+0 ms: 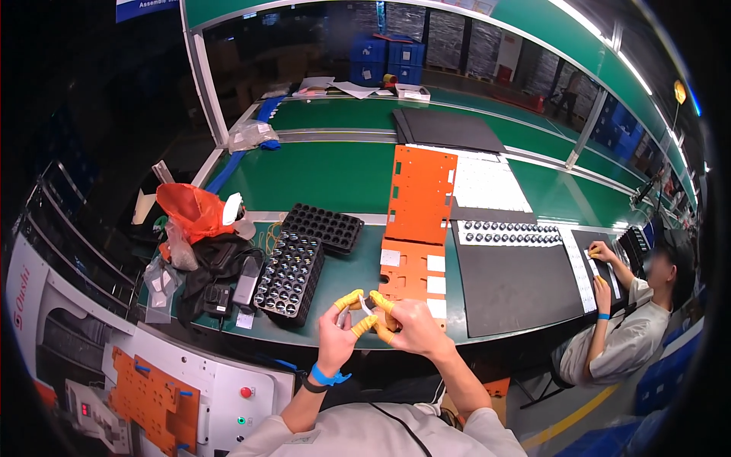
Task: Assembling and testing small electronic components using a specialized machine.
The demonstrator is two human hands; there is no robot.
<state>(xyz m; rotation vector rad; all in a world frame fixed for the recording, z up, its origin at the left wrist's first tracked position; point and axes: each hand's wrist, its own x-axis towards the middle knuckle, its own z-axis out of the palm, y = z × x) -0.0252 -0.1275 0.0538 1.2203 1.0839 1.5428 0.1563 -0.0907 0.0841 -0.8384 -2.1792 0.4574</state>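
Strip (365,305) at yellow-covered fingertips (364,326), whitish, long axis slanting, top leftward

Tabletop (349,276), left to right: bag (190,209), filled tray (309,295), panel (419,196), flat sheet (518,293).
Second tray (324,227) behind filled tray; round parts (512,238) in rows along flat sheet's far edge; stacked sheets (449,129) behind panel; co-worker (628,331) at right end.
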